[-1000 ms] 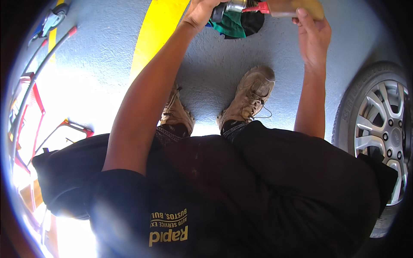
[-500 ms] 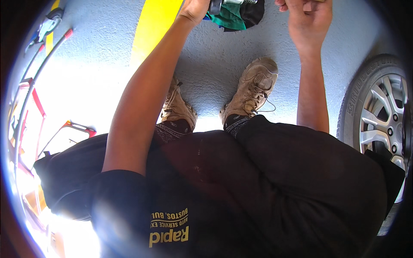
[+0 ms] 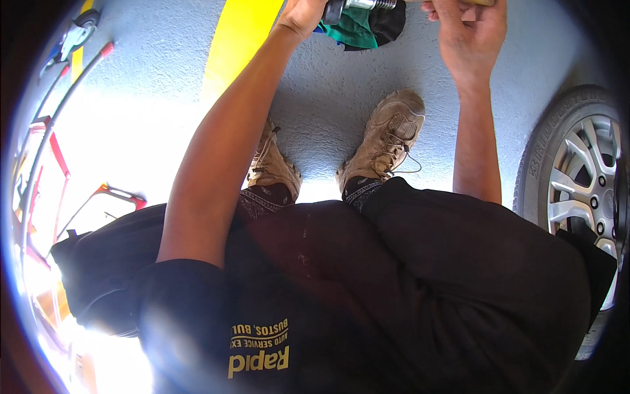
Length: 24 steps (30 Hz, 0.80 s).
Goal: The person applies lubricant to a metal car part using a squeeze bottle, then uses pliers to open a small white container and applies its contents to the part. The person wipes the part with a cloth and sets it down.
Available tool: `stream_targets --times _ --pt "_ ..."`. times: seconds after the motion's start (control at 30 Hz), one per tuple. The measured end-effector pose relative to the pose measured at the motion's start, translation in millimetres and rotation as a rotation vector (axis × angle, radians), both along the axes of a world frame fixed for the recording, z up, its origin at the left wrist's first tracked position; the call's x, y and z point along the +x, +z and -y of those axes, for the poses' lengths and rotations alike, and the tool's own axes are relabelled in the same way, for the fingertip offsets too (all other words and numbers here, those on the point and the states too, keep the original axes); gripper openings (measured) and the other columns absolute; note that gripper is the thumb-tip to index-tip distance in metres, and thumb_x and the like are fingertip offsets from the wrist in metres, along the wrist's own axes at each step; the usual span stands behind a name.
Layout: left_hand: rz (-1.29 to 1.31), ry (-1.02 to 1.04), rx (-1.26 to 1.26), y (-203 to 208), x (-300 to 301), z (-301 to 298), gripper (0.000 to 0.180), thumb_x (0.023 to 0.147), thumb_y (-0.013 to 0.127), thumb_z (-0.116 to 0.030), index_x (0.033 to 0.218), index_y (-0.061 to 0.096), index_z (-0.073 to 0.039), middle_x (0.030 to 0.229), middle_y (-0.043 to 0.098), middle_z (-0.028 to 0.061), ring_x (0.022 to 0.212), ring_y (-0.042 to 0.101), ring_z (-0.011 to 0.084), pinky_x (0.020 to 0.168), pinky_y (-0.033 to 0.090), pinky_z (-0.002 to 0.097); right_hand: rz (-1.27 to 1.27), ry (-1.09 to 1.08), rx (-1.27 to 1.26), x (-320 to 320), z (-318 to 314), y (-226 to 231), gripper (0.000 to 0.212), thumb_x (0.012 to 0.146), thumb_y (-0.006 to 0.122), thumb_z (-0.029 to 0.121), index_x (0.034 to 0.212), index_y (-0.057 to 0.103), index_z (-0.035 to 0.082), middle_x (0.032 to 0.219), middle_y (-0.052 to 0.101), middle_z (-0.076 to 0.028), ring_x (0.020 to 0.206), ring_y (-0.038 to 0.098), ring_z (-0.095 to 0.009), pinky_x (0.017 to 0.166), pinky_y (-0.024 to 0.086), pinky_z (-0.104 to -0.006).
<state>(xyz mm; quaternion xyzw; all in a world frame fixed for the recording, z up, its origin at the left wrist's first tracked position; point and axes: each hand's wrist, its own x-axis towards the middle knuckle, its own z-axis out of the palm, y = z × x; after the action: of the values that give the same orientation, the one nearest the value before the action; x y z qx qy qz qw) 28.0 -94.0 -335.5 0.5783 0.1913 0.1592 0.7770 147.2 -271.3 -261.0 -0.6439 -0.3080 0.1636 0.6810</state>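
At the top edge, my left hand (image 3: 305,14) is closed around a metal part with a black collar (image 3: 333,12) and a threaded end (image 3: 380,4) pointing right. Its upper portion is cut off by the picture edge. My right hand (image 3: 469,43) has its fingers curled round a tan handle (image 3: 484,13), whose far end lies out of view. The hands are apart, with the threaded end between them. Below the metal part, a green and black cloth (image 3: 354,29) lies on the floor.
A wheel with a silver rim (image 3: 577,190) stands close on my right. My tan shoes (image 3: 387,134) are planted on the grey floor (image 3: 315,98). A yellow stripe (image 3: 239,46) runs at the upper left. Red-and-black frames (image 3: 59,151) and a caster (image 3: 82,29) are at the far left.
Both hands and the metal part appear slightly lower in the picture. More of the tan handle in my right hand shows.
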Motion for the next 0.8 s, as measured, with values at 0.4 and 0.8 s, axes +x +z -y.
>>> stream_targets --times 0.4,0.8 --pt "0.000 -0.041 -0.046 -7 6 1 0.068 0.085 0.072 -0.036 0.140 0.044 -0.007 0.117 0.054 0.0079 0.109 0.059 0.0207 0.095 0.050 0.0370 0.006 -0.008 0.021 -2 0 -1 0.045 0.102 0.073 0.020 0.134 0.047 0.003 0.100 0.061 -0.002 0.077 0.058 -0.006 0.066 0.051 -0.0214" --pt "0.032 -0.077 -0.031 0 8 0 0.066 0.087 0.069 -0.030 0.141 0.041 -0.004 0.121 0.055 0.0110 0.112 0.063 0.0240 0.100 0.051 0.0386 0.104 0.034 -0.044 2 1 2 0.049 0.102 0.074 0.016 0.138 0.045 0.001 0.110 0.062 -0.005 0.093 0.064 -0.008 0.079 0.054 -0.0237"
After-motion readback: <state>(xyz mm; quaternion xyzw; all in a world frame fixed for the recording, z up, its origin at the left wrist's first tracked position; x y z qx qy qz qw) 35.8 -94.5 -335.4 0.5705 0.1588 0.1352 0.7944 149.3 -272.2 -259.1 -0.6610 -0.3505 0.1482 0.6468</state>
